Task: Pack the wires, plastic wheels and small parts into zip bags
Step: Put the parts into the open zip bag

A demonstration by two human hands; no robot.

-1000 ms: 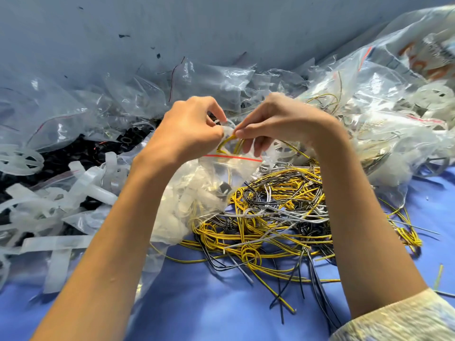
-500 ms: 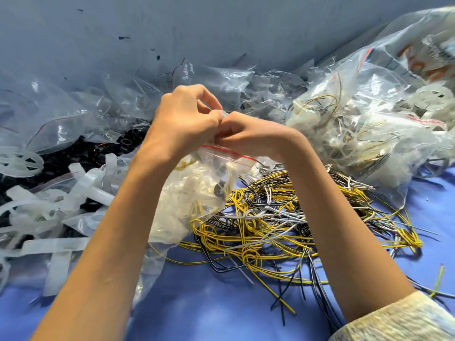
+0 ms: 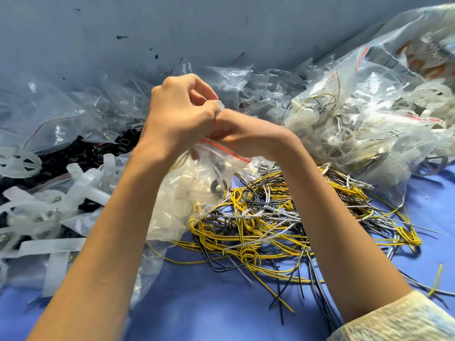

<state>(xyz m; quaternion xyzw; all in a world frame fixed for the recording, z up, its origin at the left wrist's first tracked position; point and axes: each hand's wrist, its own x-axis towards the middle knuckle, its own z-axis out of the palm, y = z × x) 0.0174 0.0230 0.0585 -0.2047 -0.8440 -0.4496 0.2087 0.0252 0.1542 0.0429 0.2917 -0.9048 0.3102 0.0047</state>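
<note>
Blue cloth (image 3: 221, 311) below a grey wall (image 3: 221, 33), littered with clear bags (image 3: 357, 119). Seemingly mid-seal: left hand (image 3: 179, 119) and right hand (image 3: 248, 136) knuckle to knuckle, pinching the red-striped mouth of a zip bag (image 3: 167, 217). Hanging directly beneath them, stuffed with pale parts (image 3: 194, 178). Just beside it, a tangle of wires (image 3: 270, 225). Next, likely: slide the pinch along the strip, keeping strands out.

Yellow, black and white wires (image 3: 270, 225), clear red-striped zip bag (image 3: 197, 183), translucent white plastic wheels (image 3: 18, 162), blue table (image 3: 221, 303)
</note>
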